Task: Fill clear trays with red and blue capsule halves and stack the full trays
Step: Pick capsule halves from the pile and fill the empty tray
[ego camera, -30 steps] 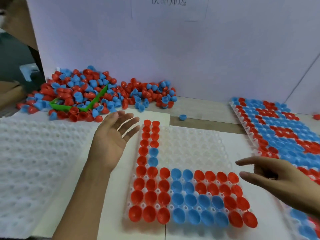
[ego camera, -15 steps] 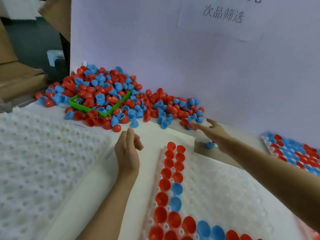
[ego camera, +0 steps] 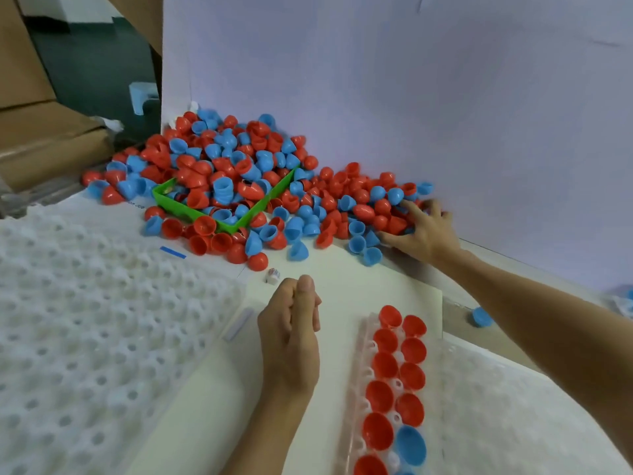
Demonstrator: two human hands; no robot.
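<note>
1. Along the foot of the white back wall (ego camera: 411, 97), a heap of red and blue capsule halves (ego camera: 239, 173) is lying loose, spilling over and around a green tray (ego camera: 178, 209) whose near corner is pointing toward the viewer.
2. Faint dark lettering is showing on the white surface just left of the green tray, too small to read; a short blue strip (ego camera: 173, 252) is lying nearby.
3. The right hand (ego camera: 419, 231) is reaching far forward with the arm nearly straight, its fingers spread and lying among the capsule halves at the right end of the heap; whether it is gripping any of them cannot be told.
4. The left hand (ego camera: 291, 334) is hovering over the white board (ego camera: 342, 279) with its fingers curled loosely inward and the thumb lying along them, holding nothing visible.
5. Just right of the left hand, a clear tray (ego camera: 513, 406) is sitting on the board, its two left columns holding mostly red halves with a blue one near the bottom; the remaining pockets in view are standing unfilled.
6. At the left, a stack of white dimpled trays (ego camera: 85, 337) is lying flat.
7. One blue half (ego camera: 481, 317) is lying alone beyond the board's right edge.
8. A small white object (ego camera: 273, 275) is sitting just ahead of the left hand.
</note>
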